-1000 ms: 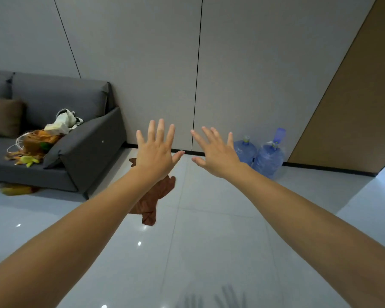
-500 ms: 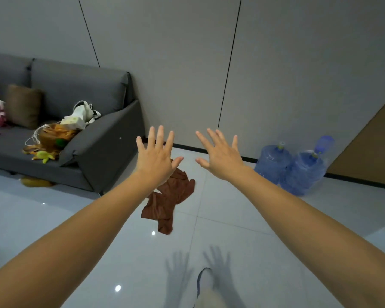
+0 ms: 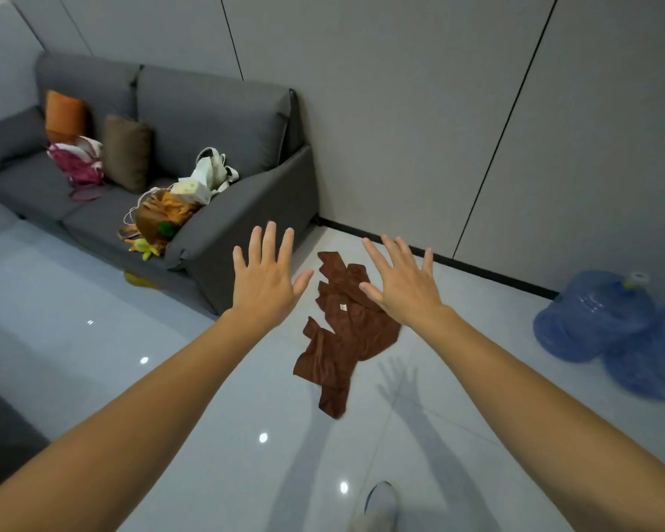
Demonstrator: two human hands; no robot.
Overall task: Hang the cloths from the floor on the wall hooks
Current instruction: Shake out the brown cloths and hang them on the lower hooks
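Brown cloths (image 3: 342, 335) lie crumpled in a heap on the glossy white floor near the wall. Both my arms stretch forward above them. My left hand (image 3: 263, 278) is held flat with fingers spread, just left of the heap. My right hand (image 3: 404, 282) is also flat with spread fingers and covers the heap's upper right edge in the picture. Neither hand holds anything. No wall hooks are in view.
A grey sofa (image 3: 223, 224) with cushions, bags and clutter stands at the left, its arm close to the cloths. Two blue water jugs (image 3: 596, 320) lie on the floor at the right. The panelled wall (image 3: 400, 128) is behind. My shoe (image 3: 379, 504) shows at the bottom.
The view has tilted down and turned left, nearer the cloths. The heap now shows between my two hands instead of behind the left one. Both hands stay flat and spread.
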